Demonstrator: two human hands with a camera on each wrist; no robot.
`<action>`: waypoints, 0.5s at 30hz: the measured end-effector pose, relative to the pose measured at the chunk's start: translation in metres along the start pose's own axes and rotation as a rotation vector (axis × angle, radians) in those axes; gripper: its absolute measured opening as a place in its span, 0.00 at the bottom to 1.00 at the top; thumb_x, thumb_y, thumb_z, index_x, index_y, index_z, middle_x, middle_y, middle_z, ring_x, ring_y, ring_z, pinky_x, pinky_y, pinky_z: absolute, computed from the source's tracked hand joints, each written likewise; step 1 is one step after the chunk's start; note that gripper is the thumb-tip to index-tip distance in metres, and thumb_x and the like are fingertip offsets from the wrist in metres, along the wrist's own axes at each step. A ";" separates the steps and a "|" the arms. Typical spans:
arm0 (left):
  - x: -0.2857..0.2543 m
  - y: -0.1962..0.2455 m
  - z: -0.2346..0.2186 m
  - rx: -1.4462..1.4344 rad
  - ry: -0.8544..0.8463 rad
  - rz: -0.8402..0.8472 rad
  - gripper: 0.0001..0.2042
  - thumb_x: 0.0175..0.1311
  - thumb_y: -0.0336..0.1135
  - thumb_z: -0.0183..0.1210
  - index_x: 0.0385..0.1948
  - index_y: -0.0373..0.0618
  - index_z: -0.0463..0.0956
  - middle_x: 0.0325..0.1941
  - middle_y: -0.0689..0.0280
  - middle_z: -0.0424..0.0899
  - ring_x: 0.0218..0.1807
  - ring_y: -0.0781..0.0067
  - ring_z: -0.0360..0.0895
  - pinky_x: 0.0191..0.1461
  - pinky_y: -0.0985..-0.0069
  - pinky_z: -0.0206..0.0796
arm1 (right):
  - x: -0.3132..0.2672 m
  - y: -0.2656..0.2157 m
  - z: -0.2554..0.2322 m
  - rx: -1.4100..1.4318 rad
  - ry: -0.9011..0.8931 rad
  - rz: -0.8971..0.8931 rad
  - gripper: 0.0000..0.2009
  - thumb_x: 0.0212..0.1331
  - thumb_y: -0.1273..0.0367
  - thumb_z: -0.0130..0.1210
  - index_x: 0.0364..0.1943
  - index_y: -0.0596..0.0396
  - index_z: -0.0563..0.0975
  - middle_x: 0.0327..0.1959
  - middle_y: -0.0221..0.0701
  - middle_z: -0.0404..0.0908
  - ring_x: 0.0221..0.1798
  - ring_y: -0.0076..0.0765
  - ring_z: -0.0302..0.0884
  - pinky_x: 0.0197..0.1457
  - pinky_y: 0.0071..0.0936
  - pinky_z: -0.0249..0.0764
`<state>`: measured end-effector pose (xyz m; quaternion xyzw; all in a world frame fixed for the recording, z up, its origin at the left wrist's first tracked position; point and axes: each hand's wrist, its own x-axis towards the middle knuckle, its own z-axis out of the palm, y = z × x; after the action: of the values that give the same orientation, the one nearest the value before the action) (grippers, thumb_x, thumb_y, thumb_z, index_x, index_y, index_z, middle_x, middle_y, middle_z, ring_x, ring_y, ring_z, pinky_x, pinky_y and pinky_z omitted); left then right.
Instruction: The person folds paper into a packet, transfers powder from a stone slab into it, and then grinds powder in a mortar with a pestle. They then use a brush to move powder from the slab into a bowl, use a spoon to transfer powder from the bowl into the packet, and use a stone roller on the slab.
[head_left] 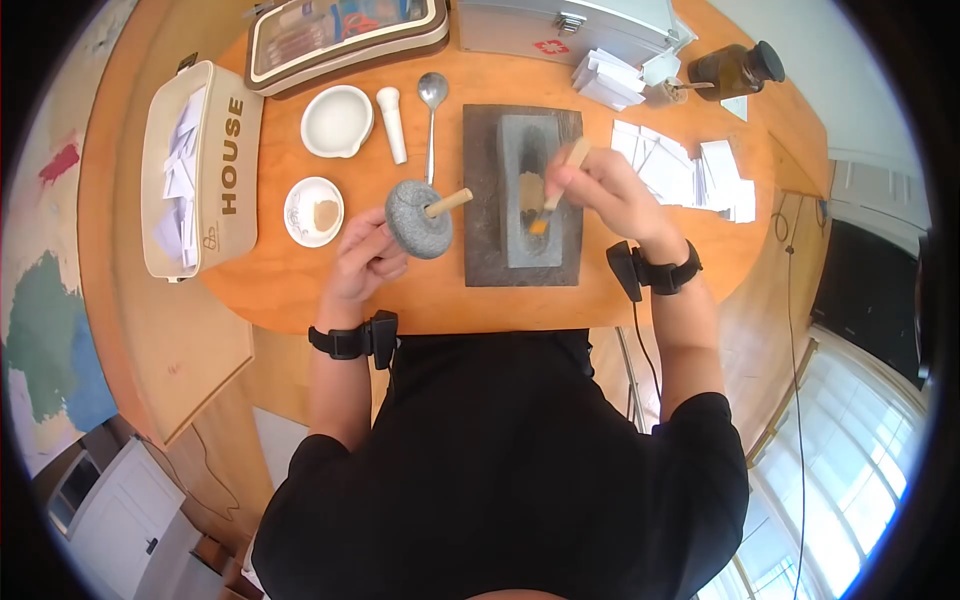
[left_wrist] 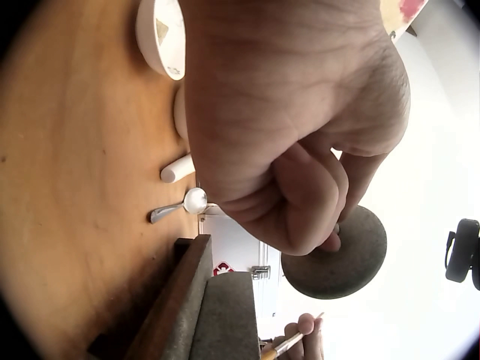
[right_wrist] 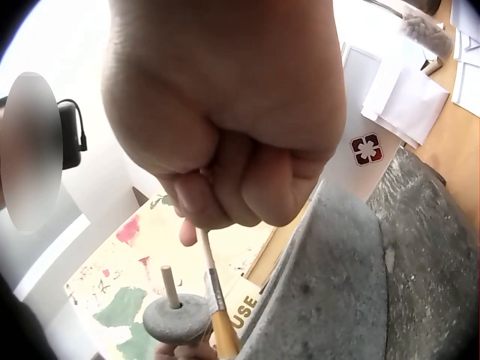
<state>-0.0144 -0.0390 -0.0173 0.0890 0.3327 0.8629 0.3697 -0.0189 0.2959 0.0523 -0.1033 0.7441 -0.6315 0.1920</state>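
Note:
My left hand [head_left: 365, 258] holds a grey stone grinding wheel [head_left: 415, 235] off the table, left of the trough. A wooden axle [head_left: 452, 203] juts from the wheel's centre; in the left wrist view the curled fingers pinch it close to the stone face [left_wrist: 352, 259]. With my right hand [head_left: 612, 192] I grip a flat brush [head_left: 552, 200] by its pale handle, its yellow bristles low inside the grey stone trough [head_left: 515, 248]. Tan powder [head_left: 530, 186] lies along the trough's hollow. Underneath is a dark stone slab [head_left: 480, 240].
Left of the trough are a small dish [head_left: 297, 222] with tan powder, a white mortar [head_left: 338, 105], a pestle [head_left: 392, 125] and a spoon [head_left: 432, 95]. A paper-filled bin [head_left: 232, 160] stands far left. Paper packets [head_left: 655, 160], a brown jar [head_left: 722, 72] and a metal case [head_left: 510, 30] lie beyond.

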 end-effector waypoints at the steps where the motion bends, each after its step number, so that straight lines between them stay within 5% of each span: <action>1: 0.000 0.000 -0.001 -0.002 -0.005 -0.006 0.16 0.75 0.35 0.46 0.56 0.33 0.69 0.18 0.79 0.54 0.14 0.89 0.45 0.18 0.86 0.37 | 0.000 -0.005 0.002 -0.046 -0.030 0.016 0.14 0.73 0.64 0.46 0.34 0.57 0.77 0.24 0.25 0.73 0.25 0.17 0.63 0.29 0.20 0.60; 3: -0.001 0.001 -0.001 -0.001 -0.003 -0.016 0.16 0.75 0.35 0.46 0.56 0.33 0.69 0.18 0.79 0.54 0.14 0.89 0.46 0.18 0.86 0.37 | 0.002 -0.017 0.008 -0.134 -0.085 0.045 0.14 0.74 0.64 0.45 0.34 0.57 0.77 0.21 0.23 0.71 0.24 0.16 0.61 0.27 0.19 0.58; 6: 0.000 0.001 0.000 0.009 0.009 -0.022 0.16 0.75 0.35 0.46 0.56 0.33 0.69 0.18 0.79 0.54 0.14 0.89 0.46 0.18 0.85 0.37 | 0.008 0.001 0.010 -0.213 0.105 -0.023 0.14 0.74 0.63 0.46 0.35 0.57 0.78 0.19 0.21 0.67 0.23 0.15 0.60 0.26 0.19 0.57; 9: -0.002 0.001 0.002 0.020 0.023 -0.015 0.16 0.75 0.35 0.46 0.56 0.33 0.69 0.18 0.79 0.54 0.14 0.89 0.46 0.18 0.85 0.38 | 0.007 0.000 0.000 0.057 -0.004 0.052 0.15 0.74 0.63 0.45 0.35 0.57 0.78 0.19 0.21 0.67 0.23 0.16 0.60 0.26 0.19 0.58; 12: -0.003 0.001 0.001 0.017 0.015 -0.011 0.17 0.75 0.35 0.46 0.56 0.33 0.68 0.18 0.79 0.55 0.14 0.89 0.46 0.18 0.86 0.38 | 0.006 -0.003 0.006 -0.087 -0.112 0.028 0.15 0.74 0.63 0.45 0.35 0.57 0.78 0.19 0.20 0.66 0.23 0.16 0.60 0.26 0.19 0.57; 15: -0.001 0.000 0.001 0.019 0.001 -0.014 0.17 0.75 0.35 0.46 0.57 0.32 0.68 0.18 0.79 0.55 0.14 0.89 0.46 0.18 0.86 0.38 | 0.005 0.001 0.012 -0.073 0.121 0.014 0.15 0.74 0.63 0.45 0.35 0.57 0.78 0.20 0.20 0.66 0.23 0.16 0.60 0.26 0.19 0.56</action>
<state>-0.0132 -0.0396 -0.0159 0.0898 0.3417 0.8572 0.3747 -0.0185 0.2833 0.0485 -0.0665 0.7776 -0.6076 0.1471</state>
